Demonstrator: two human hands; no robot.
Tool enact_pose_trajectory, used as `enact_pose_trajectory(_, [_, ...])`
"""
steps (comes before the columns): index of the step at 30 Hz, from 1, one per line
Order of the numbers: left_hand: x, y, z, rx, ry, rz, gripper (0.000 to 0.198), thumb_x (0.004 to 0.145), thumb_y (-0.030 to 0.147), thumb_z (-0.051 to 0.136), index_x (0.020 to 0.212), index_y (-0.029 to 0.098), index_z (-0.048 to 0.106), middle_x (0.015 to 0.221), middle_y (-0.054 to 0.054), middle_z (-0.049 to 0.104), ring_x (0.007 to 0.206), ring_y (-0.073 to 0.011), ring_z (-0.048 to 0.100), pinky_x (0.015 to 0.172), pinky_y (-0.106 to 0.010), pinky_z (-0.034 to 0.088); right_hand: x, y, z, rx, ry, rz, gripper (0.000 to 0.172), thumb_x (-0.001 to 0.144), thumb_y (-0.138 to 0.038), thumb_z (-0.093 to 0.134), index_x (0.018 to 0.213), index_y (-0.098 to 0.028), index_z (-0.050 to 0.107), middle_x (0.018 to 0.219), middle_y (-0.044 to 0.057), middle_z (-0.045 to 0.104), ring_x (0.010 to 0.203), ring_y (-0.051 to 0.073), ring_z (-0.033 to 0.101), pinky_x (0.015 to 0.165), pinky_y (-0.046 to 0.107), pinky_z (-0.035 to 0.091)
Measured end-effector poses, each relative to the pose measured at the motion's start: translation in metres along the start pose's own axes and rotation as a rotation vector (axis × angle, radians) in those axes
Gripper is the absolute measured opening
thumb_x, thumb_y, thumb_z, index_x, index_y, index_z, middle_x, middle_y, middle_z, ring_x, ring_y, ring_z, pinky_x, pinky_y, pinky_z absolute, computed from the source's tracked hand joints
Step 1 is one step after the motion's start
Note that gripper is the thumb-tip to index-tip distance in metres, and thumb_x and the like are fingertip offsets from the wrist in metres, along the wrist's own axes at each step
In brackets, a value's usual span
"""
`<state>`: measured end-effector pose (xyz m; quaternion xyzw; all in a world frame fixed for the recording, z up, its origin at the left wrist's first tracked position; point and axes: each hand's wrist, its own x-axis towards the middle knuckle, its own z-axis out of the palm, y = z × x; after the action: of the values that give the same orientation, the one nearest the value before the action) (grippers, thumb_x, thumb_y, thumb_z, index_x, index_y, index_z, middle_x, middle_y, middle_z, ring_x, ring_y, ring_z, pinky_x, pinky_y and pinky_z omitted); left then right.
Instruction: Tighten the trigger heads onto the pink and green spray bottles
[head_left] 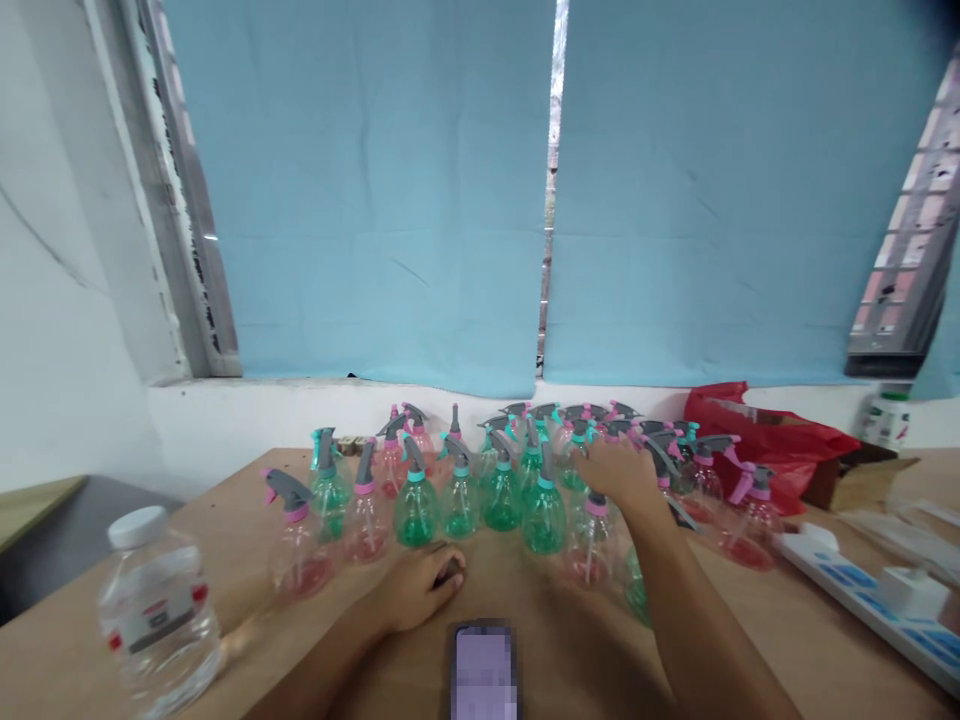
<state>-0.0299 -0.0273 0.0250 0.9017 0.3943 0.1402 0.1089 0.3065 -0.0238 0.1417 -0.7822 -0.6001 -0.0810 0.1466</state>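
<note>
Several spray bottles stand in rows on the wooden table, among them a green one and a clear pink-collared one. My left hand rests on the table in front of the green bottles, its fingers curled; whether anything is inside is hidden. Reaching over the front row, my right hand is among the bottle heads at the right of the group. Its fingertips are blurred and partly hidden, so its hold on a bottle cannot be made out. A phone lies at the front edge.
A large water bottle with a white cap stands at the left. To the right are a red plastic bag, an open cardboard box and a white power strip. Blue curtains hang behind the table.
</note>
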Motion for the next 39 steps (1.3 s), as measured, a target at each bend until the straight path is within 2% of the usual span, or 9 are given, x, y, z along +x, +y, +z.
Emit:
enact_pose_trajectory(7, [0.000,0.002,-0.001,-0.007,-0.005,0.009,0.021,0.095,0.035,0.048,0.107,0.023,0.059,0.084,0.000,0.061,0.075,-0.0181,0.057,0.067,-0.027,0.037,0.005,0.003,0.007,-0.020,0.063,0.018,0.048,0.094,-0.039,0.037,0.106,-0.011,0.073,0.113,0.022,0.069,0.124,0.040,0.052,0.098,0.055,0.036])
enact_pose_trajectory(14, [0.000,0.003,-0.002,0.001,-0.007,0.009,0.020,0.095,0.035,0.047,0.106,0.024,0.060,0.084,0.000,0.062,0.077,-0.0188,0.057,0.066,-0.027,0.037,0.007,0.006,0.012,-0.038,0.139,-0.048,0.043,0.096,-0.036,0.038,0.095,-0.014,0.075,0.110,0.019,0.070,0.115,0.037,0.054,0.094,0.055,0.036])
enact_pose_trajectory(18, [0.000,0.001,-0.001,-0.004,0.003,0.006,0.021,0.094,0.036,0.048,0.106,0.024,0.060,0.085,-0.001,0.063,0.078,-0.0192,0.057,0.068,-0.027,0.037,0.009,0.010,0.014,-0.071,0.201,-0.132,0.037,0.096,-0.032,0.041,0.095,-0.017,0.074,0.119,0.018,0.065,0.112,0.035,0.052,0.091,0.054,0.036])
enact_pose_trajectory(21, [0.000,0.001,-0.001,-0.008,0.001,0.008,0.020,0.094,0.036,0.048,0.106,0.025,0.060,0.085,-0.001,0.063,0.079,-0.0191,0.057,0.068,-0.027,0.037,0.013,0.014,0.015,-0.063,0.226,-0.166,0.035,0.097,-0.033,0.040,0.100,-0.021,0.073,0.131,0.015,0.059,0.115,0.035,0.049,0.089,0.052,0.037])
enact_pose_trajectory(27, [-0.001,0.003,-0.003,0.000,0.000,0.004,0.021,0.095,0.037,0.047,0.106,0.024,0.060,0.084,0.000,0.062,0.077,-0.0186,0.057,0.067,-0.027,0.037,0.017,0.015,0.013,-0.020,0.356,-0.189,0.041,0.100,-0.032,0.033,0.132,-0.022,0.057,0.149,0.012,0.044,0.116,0.034,0.046,0.087,0.049,0.040])
enact_pose_trajectory(34, [-0.001,0.002,-0.001,-0.011,0.003,0.016,0.022,0.095,0.037,0.046,0.106,0.024,0.059,0.086,-0.001,0.063,0.078,-0.0184,0.057,0.069,-0.027,0.038,0.008,0.010,0.000,0.051,0.552,-0.196,0.049,0.099,-0.037,0.035,0.142,-0.018,0.048,0.152,0.014,0.038,0.111,0.035,0.044,0.087,0.046,0.039])
enact_pose_trajectory(39, [-0.001,0.003,-0.002,-0.013,0.005,0.012,0.021,0.095,0.037,0.047,0.107,0.024,0.059,0.084,0.000,0.062,0.077,-0.0186,0.057,0.068,-0.027,0.038,0.002,0.009,-0.011,0.194,0.733,-0.216,0.053,0.098,-0.041,0.035,0.144,-0.017,0.046,0.151,0.015,0.039,0.110,0.034,0.044,0.091,0.047,0.035])
